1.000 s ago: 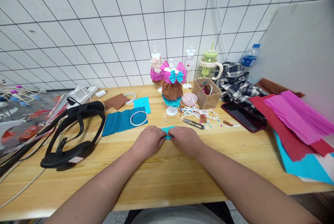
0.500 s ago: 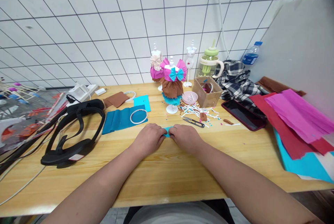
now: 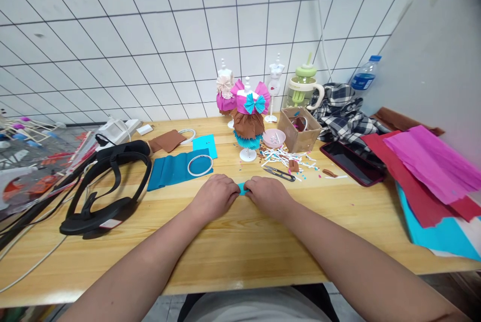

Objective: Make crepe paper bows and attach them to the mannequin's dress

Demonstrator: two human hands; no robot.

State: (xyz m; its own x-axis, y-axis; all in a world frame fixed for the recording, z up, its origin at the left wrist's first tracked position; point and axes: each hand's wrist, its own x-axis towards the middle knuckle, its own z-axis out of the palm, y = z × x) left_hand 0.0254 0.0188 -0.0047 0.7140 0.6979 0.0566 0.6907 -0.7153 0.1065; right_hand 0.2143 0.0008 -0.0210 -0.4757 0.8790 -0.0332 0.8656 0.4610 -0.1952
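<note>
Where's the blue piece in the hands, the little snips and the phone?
Blue piece [image 3: 242, 189]: head view, its uncovered middle.
Snips [image 3: 280, 174]: head view, between blades and handle end.
Phone [image 3: 352, 164]: head view, its dark screen.

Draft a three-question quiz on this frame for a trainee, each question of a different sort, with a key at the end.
1. What do the left hand and right hand hold between their fingertips?
2. True or false: a round white ring lies on the folded dark-teal sheet.
3. Which thing lies on the wide red sheet at the table's right side?
A. a green-lidded clear jug
B. a magenta rectangular sheet
C. a brown cardboard box

Key:
1. A small bright-blue papery piece, pinched from both sides.
2. True.
3. B.
</note>
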